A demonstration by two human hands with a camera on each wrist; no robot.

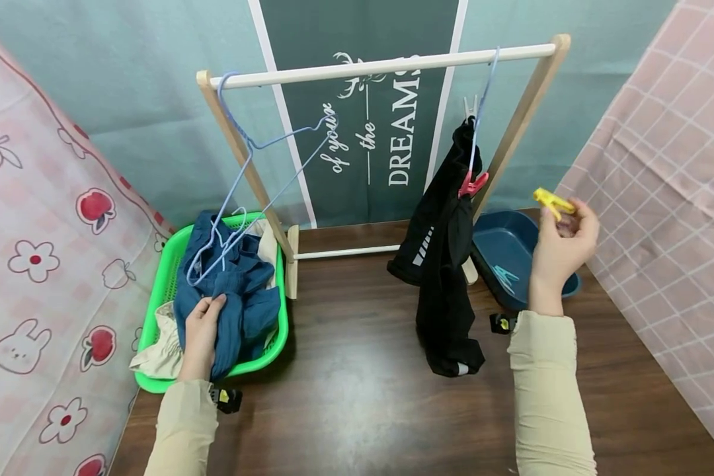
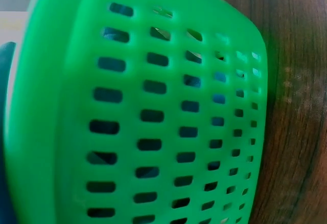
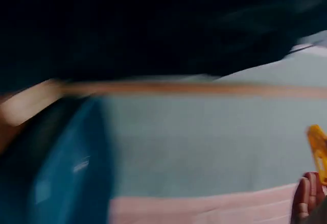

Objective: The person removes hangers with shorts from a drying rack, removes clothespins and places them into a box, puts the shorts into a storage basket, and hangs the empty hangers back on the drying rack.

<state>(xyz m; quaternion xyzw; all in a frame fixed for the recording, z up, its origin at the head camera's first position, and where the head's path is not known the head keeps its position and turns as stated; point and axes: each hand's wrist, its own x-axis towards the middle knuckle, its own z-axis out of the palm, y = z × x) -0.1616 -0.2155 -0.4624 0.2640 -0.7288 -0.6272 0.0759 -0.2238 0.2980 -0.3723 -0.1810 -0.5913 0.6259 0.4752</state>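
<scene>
My left hand (image 1: 201,334) pinches a fold of a dark blue garment (image 1: 232,291) in the green basket (image 1: 282,317). In the left wrist view only the basket's slotted wall (image 2: 168,101) and the floor show; the hand is out of sight. A yellow clothespin (image 1: 553,200) is held between the thumb and fingers of my right hand (image 1: 562,254), raised above the dark blue tub (image 1: 506,231). At its left hangs a black garment (image 1: 446,264) on a hanger, with a red clothespin (image 1: 473,185) and a pale clothespin (image 1: 470,107) on it.
A wooden rack (image 1: 387,66) stands in the middle. From its left end a light blue hanger (image 1: 244,165) dangles over the basket. Light blue clothespins (image 1: 505,279) lie in the tub. Cream cloth (image 1: 165,344) spills over the basket's left rim. Curtains (image 1: 41,231) enclose the sides.
</scene>
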